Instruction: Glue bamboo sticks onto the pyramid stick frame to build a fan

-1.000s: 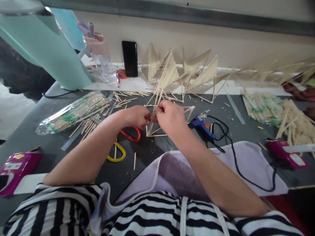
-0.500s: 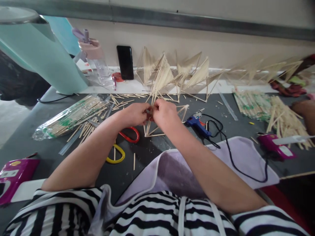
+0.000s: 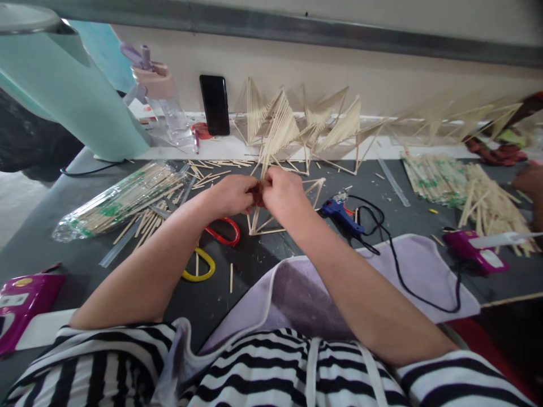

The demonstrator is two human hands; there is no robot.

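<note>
My left hand [image 3: 237, 193] and my right hand [image 3: 283, 191] meet over a frame of thin wooden sticks [image 3: 269, 231]. Both have their fingers closed in a pinch on the frame's upper part; the fingertips and the exact spot they grip are partly hidden. The frame's lower corner rests on the dark table below my hands, and another corner shows to the right. Scissors with a red loop [image 3: 223, 243] and a yellow loop [image 3: 199, 278] lie left of it. A blue glue gun [image 3: 345, 219] lies to the right.
Finished stick structures [image 3: 280, 121] stand along the wall beside a propped phone [image 3: 214, 105]. A bottle [image 3: 167, 113] and a mint-green jug [image 3: 85, 96] are at left. Bagged sticks [image 3: 123, 198] and a loose stick pile [image 3: 492, 203] flank me. The glue gun's cord crosses a lilac cloth [image 3: 424, 265].
My hands hold almost the same place and pinch on the stick frame. Another person's hand at the far right edge has shifted slightly to the right.
</note>
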